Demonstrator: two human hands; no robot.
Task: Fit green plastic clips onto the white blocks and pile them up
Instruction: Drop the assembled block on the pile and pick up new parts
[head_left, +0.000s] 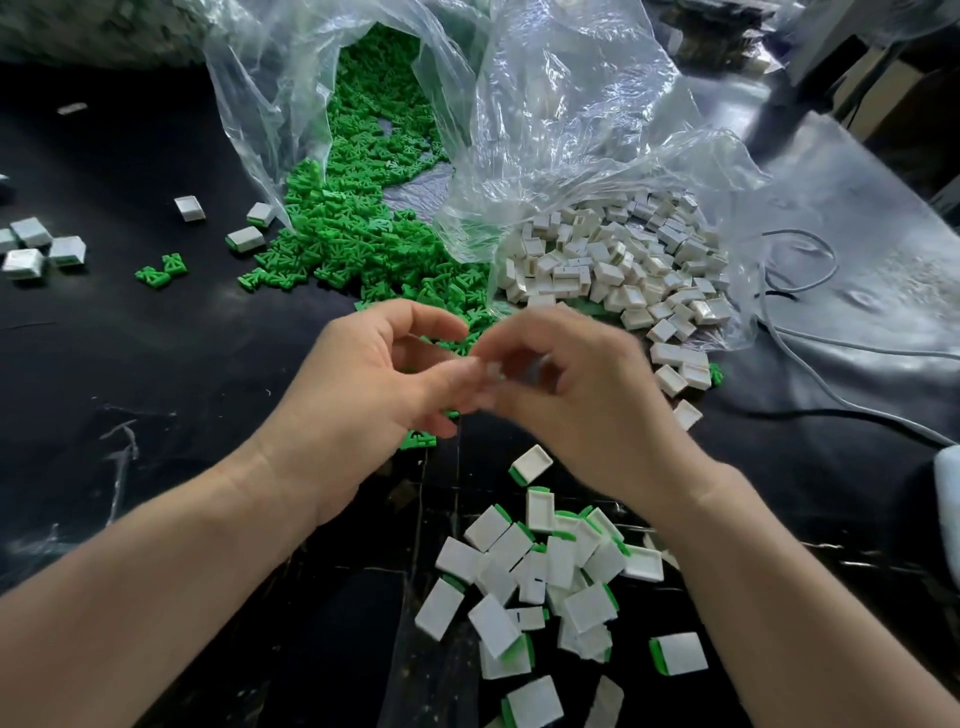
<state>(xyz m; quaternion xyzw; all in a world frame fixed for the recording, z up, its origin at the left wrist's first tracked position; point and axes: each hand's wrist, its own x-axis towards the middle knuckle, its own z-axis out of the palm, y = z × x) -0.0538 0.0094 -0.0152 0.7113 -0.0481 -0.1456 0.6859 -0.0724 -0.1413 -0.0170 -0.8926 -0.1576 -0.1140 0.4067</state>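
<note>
My left hand (379, 379) and my right hand (576, 395) meet above the table's middle, fingertips together. Between them a small white block (511, 370) shows, blurred, pinched by my right fingers; my left fingertips touch it. No clip is visible in my hands. Loose green clips (363, 218) spill from a clear bag behind my hands. Bare white blocks (623, 265) spill from a second clear bag at the right. A heap of white blocks with green clips fitted (545, 577) lies near the front edge.
The table top (156, 332) is black. Several fitted blocks (41, 249) lie at the far left, two loose clips (163, 270) near them. A grey cable (810, 332) runs along the right side. Crumpled bag plastic (571, 119) rises at the back.
</note>
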